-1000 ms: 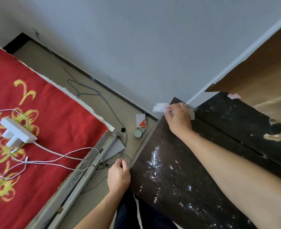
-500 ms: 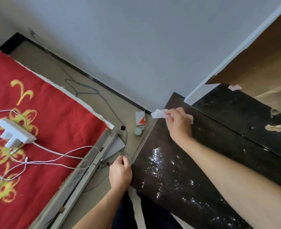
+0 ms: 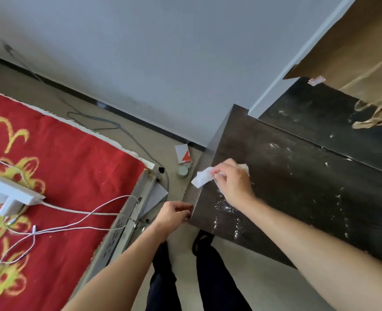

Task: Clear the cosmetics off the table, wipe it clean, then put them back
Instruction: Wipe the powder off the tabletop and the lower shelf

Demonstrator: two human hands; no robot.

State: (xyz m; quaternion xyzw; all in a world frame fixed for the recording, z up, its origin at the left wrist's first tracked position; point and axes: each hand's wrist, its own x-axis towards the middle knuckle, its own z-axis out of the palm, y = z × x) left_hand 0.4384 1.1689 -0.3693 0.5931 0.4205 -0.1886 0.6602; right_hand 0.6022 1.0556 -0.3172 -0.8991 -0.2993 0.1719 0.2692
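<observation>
Pinching a tissue (image 3: 201,180), the right hand (image 3: 233,184) rests on the speckled dark tabletop (image 3: 297,189). The left hand (image 3: 173,213) is curled at its edge; if it grips there, I cannot tell.

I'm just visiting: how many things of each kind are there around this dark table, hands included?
Hands: 2 (left hand, right hand)
White tissue: 1
Green jar: 1
Red-and-white box: 1
Brown paper bag: 1
White power strip: 1
Total: 7
</observation>
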